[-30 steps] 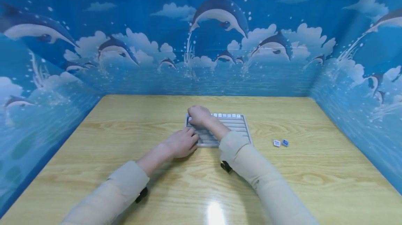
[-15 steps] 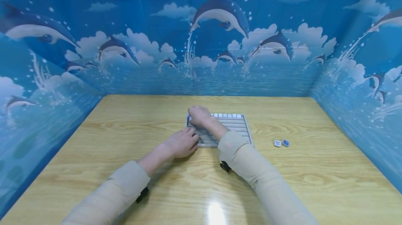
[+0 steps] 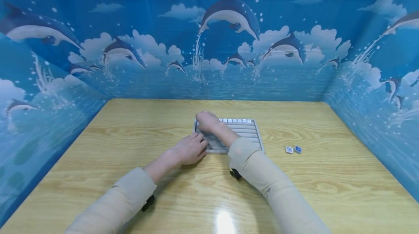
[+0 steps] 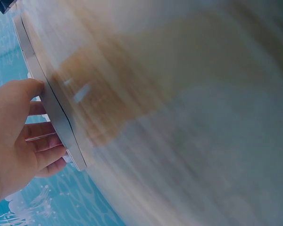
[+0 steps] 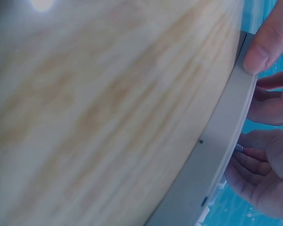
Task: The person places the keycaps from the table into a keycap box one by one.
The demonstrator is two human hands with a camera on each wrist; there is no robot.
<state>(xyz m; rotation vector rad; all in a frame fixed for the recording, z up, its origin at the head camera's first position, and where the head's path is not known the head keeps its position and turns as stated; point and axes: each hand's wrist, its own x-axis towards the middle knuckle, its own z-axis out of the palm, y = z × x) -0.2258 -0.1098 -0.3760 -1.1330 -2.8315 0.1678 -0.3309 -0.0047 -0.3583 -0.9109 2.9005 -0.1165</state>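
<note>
A light grey slatted tray [image 3: 243, 135] lies mid-table, with several small white tiles [image 3: 234, 120] along its far row. My left hand [image 3: 188, 150] grips its near left corner; in the left wrist view the thumb presses the outer rail [image 4: 61, 120] and the fingers reach behind it. Crossing over the tray, my right hand [image 3: 208, 121] is at the far left corner with curled fingers. The right wrist view shows its fingertips pinching a small light tile [image 5: 238, 147], mostly hidden by the fingers.
Two loose tiles, one white [image 3: 289, 149] and one blue-faced [image 3: 298, 149], lie on the wooden table [image 3: 163, 117] to the right of the tray. A blue dolphin-print curtain [image 3: 147, 77] encloses the back and sides.
</note>
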